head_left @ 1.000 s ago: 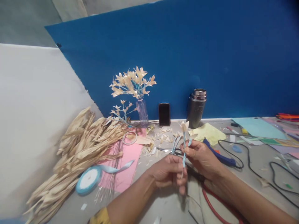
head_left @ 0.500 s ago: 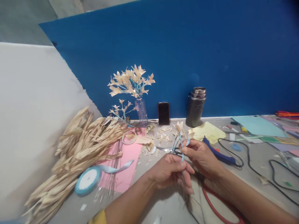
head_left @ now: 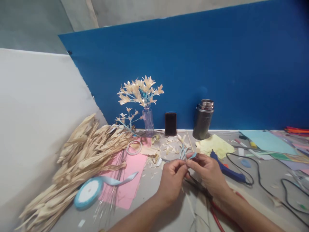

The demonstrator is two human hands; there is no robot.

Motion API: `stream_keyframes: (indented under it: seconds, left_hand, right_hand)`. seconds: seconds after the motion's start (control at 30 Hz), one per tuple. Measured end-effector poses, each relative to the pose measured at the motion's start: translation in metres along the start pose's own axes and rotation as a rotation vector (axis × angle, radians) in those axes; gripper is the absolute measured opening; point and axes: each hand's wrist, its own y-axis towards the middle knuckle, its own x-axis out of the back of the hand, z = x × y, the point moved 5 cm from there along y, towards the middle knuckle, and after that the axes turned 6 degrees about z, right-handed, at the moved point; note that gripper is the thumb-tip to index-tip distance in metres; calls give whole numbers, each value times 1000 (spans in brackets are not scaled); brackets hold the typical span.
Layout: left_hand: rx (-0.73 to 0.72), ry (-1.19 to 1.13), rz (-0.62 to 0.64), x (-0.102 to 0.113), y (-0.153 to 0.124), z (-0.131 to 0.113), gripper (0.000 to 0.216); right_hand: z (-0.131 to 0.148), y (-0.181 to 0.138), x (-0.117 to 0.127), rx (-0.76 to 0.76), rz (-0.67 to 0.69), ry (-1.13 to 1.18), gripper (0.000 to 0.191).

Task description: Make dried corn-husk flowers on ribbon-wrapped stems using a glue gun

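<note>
My left hand (head_left: 170, 180) pinches the thin stems of a small flower sprig (head_left: 182, 150) that is wrapped in light blue ribbon. Pale pointed petals stick up above my fingers. Close against it, my right hand (head_left: 205, 170) is closed on the blue ribbon (head_left: 193, 156), whose loose end shows over the fingers. The fingertips of both hands meet at the stem, so the exact grip is partly hidden. Below my hands lies a dark tool with red handles (head_left: 216, 219), partly covered by the right wrist.
Dried husks (head_left: 72, 164), a ribbon spool (head_left: 88, 193) and wires on pink paper (head_left: 127, 193) lie left. Behind stand a vase of flowers (head_left: 148, 120), a phone (head_left: 170, 124) and a flask (head_left: 204, 119). A blue glue gun (head_left: 227, 169) with a cord lies right.
My hands have drawn together at the stem, and the left fingers have shifted from below it to a pinch beside the right fingertips. The sprig sits lower; the camera view has tilted up slightly.
</note>
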Motion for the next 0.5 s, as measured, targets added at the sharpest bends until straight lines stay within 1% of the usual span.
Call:
stream_keyframes:
  seconds: [0.07, 0.1, 0.17, 0.23, 0.3, 0.4, 0.5]
  left_hand:
    - [10, -21, -18, 2, 2, 3, 23]
    - [24, -39, -25, 3, 3, 6, 25]
    - [60, -90, -28, 5, 6, 12, 31]
    - [84, -149, -45, 12, 11, 16, 36]
    - [68, -217, -113, 26, 18, 15, 37]
    - [-24, -379, -292, 59, 29, 9, 38]
    - [-55, -453, -385, 83, 39, 10, 40]
  right_hand:
    - [-3, 1, -3, -47, 23, 82, 44]
    - [-4, 2, -4, -65, 34, 109, 45]
    - [-5, 4, -5, -81, 60, 131, 42]
    - [-7, 7, -5, -77, 93, 102, 38]
    - [-9, 10, 0, -58, 84, 31, 35]
    - [-10, 17, 13, -32, 31, -113, 29]
    - [-8, 26, 23, -53, 57, -240, 27]
